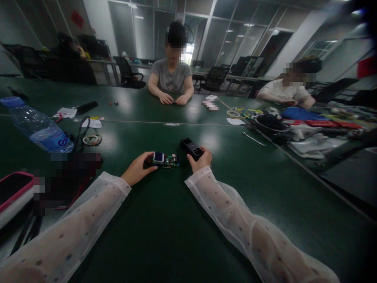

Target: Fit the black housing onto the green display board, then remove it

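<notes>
My left hand (138,168) grips the left end of a green circuit board (169,160) between thumb and fingers; a small square screen sits on the board's left part. Just to the right, my right hand (202,160) is closed on the right end of a black rectangular casing (189,146) with openings in its upper face. A narrow gap separates the board from the casing. Both things are over the dark green table (159,220). The fingers behind the casing are partly hidden.
On the left are a water bottle (38,125), a coil (92,140) and a red-edged phone-like object (17,186). A wrench (253,138) lies right, near cables and bags (309,141). Across the table a person in grey (171,74) sits; another person (287,92) is at right.
</notes>
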The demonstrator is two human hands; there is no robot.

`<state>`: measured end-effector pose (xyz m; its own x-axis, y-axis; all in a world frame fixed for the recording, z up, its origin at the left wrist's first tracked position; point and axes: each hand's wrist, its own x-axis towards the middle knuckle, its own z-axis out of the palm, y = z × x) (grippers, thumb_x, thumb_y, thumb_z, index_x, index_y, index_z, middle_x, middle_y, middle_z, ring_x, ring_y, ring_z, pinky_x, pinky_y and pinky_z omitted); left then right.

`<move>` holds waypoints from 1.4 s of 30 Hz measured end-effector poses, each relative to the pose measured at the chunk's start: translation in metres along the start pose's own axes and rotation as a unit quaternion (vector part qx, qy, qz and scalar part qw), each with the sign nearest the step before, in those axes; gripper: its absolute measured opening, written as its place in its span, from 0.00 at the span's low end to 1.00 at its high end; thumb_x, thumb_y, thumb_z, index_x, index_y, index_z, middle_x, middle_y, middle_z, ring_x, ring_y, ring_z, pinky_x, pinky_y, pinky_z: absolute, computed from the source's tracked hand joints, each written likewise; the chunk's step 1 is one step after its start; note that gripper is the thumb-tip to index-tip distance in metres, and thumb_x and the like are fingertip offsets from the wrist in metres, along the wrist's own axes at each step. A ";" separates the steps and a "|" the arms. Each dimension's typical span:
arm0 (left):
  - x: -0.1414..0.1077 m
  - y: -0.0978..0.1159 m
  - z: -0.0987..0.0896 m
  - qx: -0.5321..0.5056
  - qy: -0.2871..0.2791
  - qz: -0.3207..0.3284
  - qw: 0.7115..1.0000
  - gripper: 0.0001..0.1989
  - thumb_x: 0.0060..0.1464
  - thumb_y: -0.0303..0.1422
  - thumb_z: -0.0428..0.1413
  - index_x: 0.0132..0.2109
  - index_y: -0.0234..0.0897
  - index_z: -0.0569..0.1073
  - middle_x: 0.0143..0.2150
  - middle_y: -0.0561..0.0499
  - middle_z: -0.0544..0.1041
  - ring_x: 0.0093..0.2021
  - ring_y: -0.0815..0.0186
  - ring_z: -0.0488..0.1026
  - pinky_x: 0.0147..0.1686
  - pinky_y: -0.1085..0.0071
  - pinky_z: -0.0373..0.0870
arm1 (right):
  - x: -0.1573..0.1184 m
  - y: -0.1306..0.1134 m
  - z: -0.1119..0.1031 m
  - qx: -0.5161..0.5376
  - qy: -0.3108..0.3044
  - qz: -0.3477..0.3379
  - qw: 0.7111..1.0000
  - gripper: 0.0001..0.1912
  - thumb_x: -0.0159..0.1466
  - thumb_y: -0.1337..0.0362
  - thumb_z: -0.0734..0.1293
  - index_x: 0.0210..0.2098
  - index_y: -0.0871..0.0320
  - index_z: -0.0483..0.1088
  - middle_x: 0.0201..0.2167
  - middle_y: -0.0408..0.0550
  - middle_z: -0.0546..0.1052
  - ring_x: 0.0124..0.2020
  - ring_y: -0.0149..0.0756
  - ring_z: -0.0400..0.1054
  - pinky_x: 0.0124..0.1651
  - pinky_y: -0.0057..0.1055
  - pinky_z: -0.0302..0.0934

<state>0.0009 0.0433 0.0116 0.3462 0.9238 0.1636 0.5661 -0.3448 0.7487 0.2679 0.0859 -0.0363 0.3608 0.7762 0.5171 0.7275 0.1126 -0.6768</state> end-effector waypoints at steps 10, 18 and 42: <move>0.001 -0.001 0.002 -0.004 0.008 0.007 1.000 0.24 0.52 0.35 0.57 0.56 0.39 0.62 0.49 0.44 0.72 0.45 0.56 0.70 0.42 0.57 0.67 | 0.001 -0.004 0.004 0.120 -0.016 0.035 0.992 0.25 0.52 0.58 0.68 0.46 0.59 0.59 0.43 0.55 0.69 0.44 0.45 0.66 0.50 0.48 0.60; 0.001 -0.002 0.002 0.006 0.007 0.001 1.000 0.25 0.53 0.35 0.57 0.57 0.39 0.61 0.51 0.44 0.71 0.46 0.56 0.70 0.42 0.57 0.67 | -0.013 -0.038 -0.014 0.234 -0.098 -0.097 0.962 0.28 0.60 0.54 0.63 0.56 0.58 0.55 0.52 0.58 0.65 0.51 0.43 0.65 0.51 0.41 0.65; 0.004 -0.015 0.008 0.015 0.046 0.009 0.999 0.28 0.52 0.36 0.58 0.57 0.36 0.59 0.48 0.42 0.72 0.43 0.58 0.71 0.40 0.61 0.68 | -0.015 -0.045 -0.016 0.217 -0.215 -0.223 0.926 0.24 0.62 0.63 0.62 0.57 0.56 0.55 0.50 0.57 0.62 0.54 0.47 0.61 0.53 0.48 0.63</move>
<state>-0.0002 0.0505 -0.0046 0.2876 0.9283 0.2355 0.5831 -0.3648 0.7259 0.2387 0.0594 -0.0056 -0.2531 0.7571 0.6023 0.4110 0.6478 -0.6415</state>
